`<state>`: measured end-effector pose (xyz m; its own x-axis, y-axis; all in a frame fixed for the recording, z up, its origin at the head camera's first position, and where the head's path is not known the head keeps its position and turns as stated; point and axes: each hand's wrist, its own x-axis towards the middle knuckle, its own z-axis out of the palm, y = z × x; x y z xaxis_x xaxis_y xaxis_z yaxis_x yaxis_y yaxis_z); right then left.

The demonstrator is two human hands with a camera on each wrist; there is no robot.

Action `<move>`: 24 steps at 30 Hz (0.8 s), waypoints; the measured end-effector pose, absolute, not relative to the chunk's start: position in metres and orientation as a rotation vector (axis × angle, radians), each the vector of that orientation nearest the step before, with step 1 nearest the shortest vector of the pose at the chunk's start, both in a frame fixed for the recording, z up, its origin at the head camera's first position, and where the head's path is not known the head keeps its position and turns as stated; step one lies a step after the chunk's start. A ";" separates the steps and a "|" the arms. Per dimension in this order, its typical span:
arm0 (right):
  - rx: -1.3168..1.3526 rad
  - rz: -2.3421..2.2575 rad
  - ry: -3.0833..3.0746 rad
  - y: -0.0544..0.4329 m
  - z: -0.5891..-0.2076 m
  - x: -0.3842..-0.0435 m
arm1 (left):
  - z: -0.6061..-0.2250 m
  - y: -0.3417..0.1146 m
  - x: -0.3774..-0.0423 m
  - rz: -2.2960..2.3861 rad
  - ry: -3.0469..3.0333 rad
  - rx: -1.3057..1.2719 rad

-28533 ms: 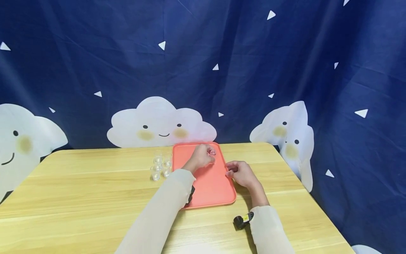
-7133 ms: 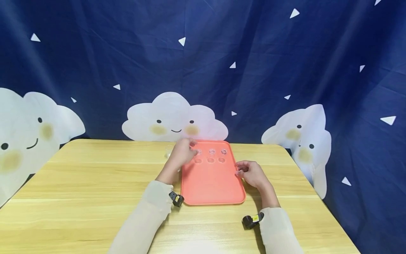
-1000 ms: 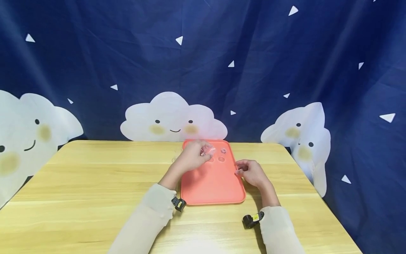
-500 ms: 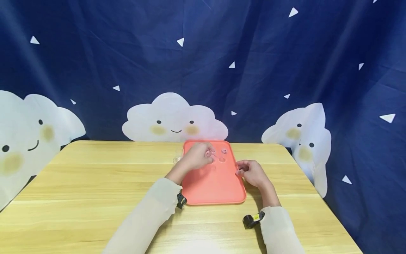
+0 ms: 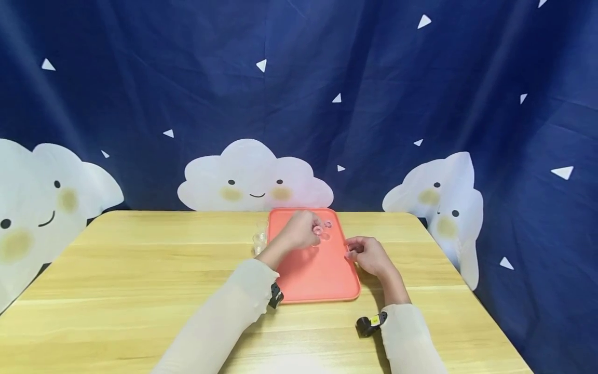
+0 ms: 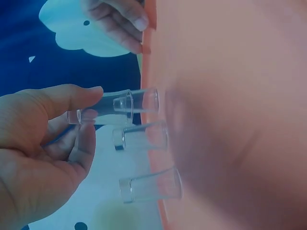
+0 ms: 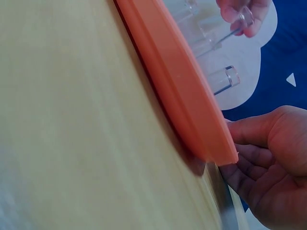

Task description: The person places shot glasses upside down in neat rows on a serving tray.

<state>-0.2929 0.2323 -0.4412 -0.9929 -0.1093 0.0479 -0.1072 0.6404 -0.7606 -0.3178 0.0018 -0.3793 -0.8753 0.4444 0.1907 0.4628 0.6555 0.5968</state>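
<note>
My left hand (image 5: 299, 231) is over the far part of the coral tray (image 5: 317, 280), pinching a clear shot glass (image 6: 103, 115) by its thick base. That glass is upside down, its wide mouth toward the tray, and overlaps another glass in the left wrist view. Two more upturned shot glasses stand beside it: one close by (image 6: 144, 136), one farther along (image 6: 152, 186). On the tray's right side, my right hand (image 5: 366, 255) grips the rim between thumb and fingers; the right wrist view shows the thumb (image 7: 249, 129) at the top of the edge.
Clear glasses (image 5: 259, 243) are grouped on the wooden table (image 5: 163, 280) just left of the tray, partly hidden by my left hand and wrist. A dark blue curtain (image 5: 299, 93) with white clouds hangs directly behind the table's far edge.
Over the last second my left hand has moved rightward over the tray with the glass. Compared with much earlier, fewer glasses stand left of the tray. The right hand keeps its place.
</note>
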 end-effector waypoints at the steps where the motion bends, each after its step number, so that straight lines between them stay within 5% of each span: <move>1: -0.187 -1.318 2.842 0.232 -0.441 -0.293 | -0.380 0.004 -0.318 -1.040 -2.836 -0.777; 24: -0.209 -1.327 2.846 0.233 -0.443 -0.292 | -0.393 0.036 -0.321 -0.934 -2.916 -0.803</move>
